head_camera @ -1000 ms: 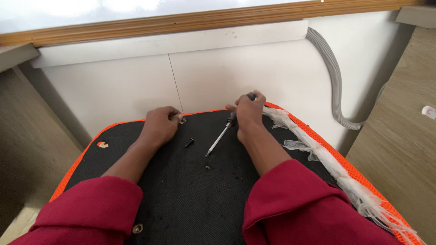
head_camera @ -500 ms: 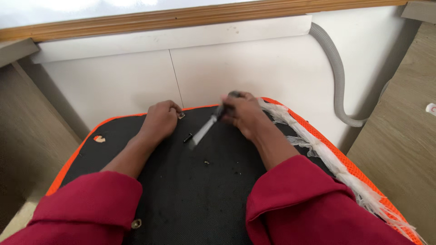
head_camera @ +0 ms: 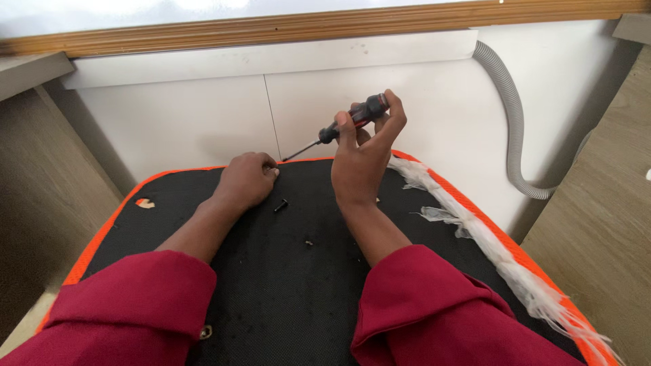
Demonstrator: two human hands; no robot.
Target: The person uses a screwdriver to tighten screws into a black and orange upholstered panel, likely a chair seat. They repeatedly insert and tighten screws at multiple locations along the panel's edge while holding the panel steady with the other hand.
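My right hand [head_camera: 363, 159] is raised above a black mesh panel [head_camera: 271, 271] with an orange rim. It grips a screwdriver [head_camera: 346, 122] with a black and red handle, its shaft angled down and left toward my left hand. My left hand [head_camera: 245, 179] rests as a loose fist near the panel's far edge, its fingertips pinched on something too small to make out. A short black screw [head_camera: 280, 205] lies loose on the mesh just right of my left hand. A smaller dark bit [head_camera: 308, 242] lies nearer to me.
Frayed white fabric strip [head_camera: 488, 237] runs along the panel's right edge. A white wall panel [head_camera: 203, 122] stands behind, with a grey corrugated hose [head_camera: 512, 135] curving down it at right. Wooden boards flank both sides. A small orange-and-white scrap [head_camera: 144, 202] lies at the panel's left.
My right hand has lifted the screwdriver off the mesh and turned it, so the handle is now up and the tip points left. My left hand has stayed in place.
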